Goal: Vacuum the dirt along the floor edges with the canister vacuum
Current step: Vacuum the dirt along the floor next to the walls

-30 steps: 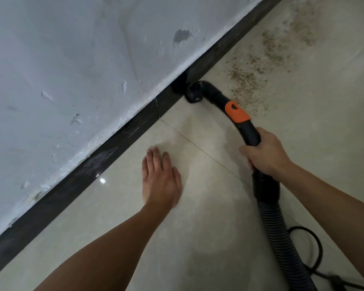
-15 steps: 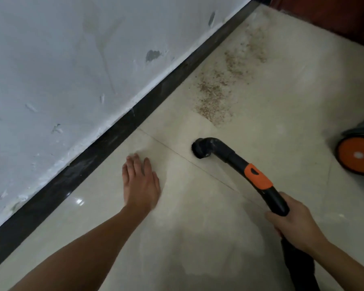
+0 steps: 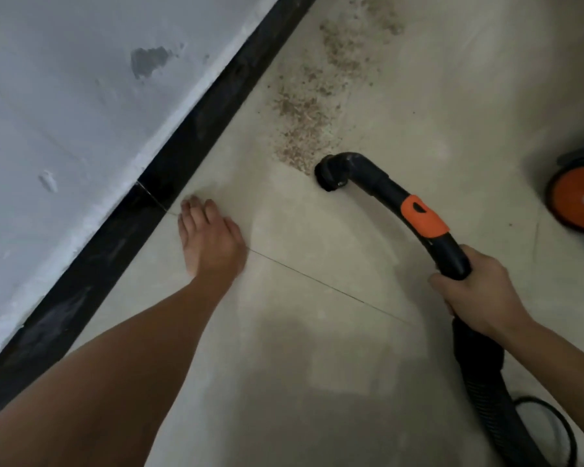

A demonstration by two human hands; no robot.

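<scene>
Head view: you're pulling the nozzle [image 3: 331,173] off the baseboard [image 3: 196,129], right hand [image 3: 476,291] wrapped on the hose handle [image 3: 429,230]; dirt [image 3: 304,129] lying just ahead, uncleared. Left hand [image 3: 213,241] flat on floor [image 3: 317,332], holding nothing.

Floor tiles [image 3: 317,332]: smooth, faintly glossy, dusty. Skirting [image 3: 189,136]: glossy black, scuffed. Wall [image 3: 64,96], upper left: matt, chipped paint. Nozzle [image 3: 351,170]: smooth black plastic, orange collar. Hose [image 3: 486,392], lower right: ribbed. Dirt [image 3: 311,112]: grainy.

A white wall [image 3: 81,96] shows chipped grey patches. A grout line [image 3: 317,284] crosses the pale tiles.
</scene>
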